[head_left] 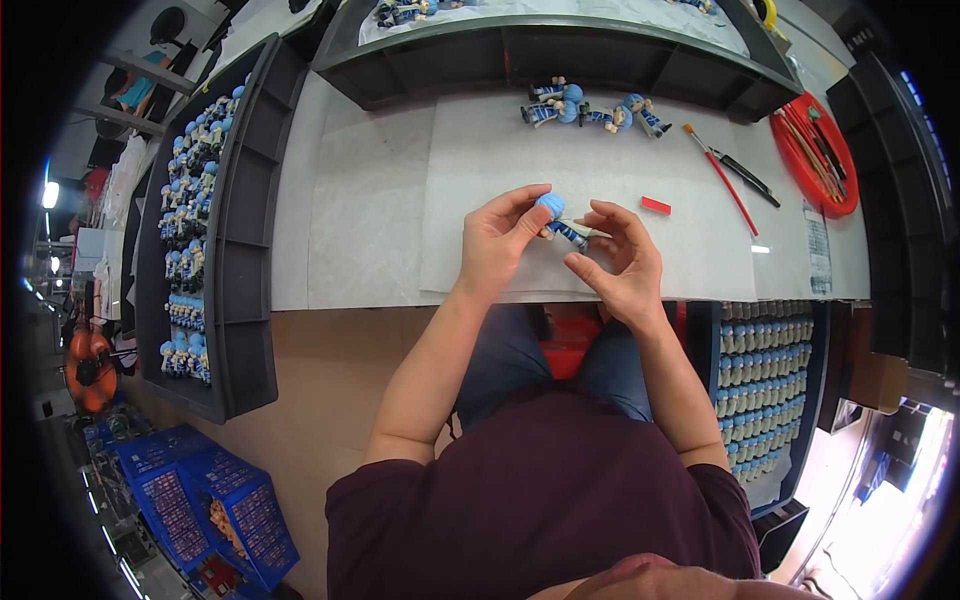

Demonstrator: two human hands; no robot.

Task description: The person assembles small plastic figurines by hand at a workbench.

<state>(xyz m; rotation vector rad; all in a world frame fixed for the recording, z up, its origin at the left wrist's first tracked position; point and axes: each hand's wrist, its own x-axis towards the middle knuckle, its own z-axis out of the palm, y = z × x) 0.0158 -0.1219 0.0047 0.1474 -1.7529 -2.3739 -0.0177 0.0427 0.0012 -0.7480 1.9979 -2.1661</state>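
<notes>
While left hand [496, 234] grips, figurine [567, 231] slants, head [550, 205] upper left

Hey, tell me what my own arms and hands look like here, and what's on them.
Your left hand and right hand show no gloves, and no watch or bracelet shows at the wrists. Both forearms are uncovered, below short, plain, dark plum sleeves.

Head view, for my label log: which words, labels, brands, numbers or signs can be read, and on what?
None can be read.
Pale rectangular slip at the right of the light-grey tabletop: markings too small and blurred.
Small blue-headed figurine in the left hand: no lettering discernible.
</notes>
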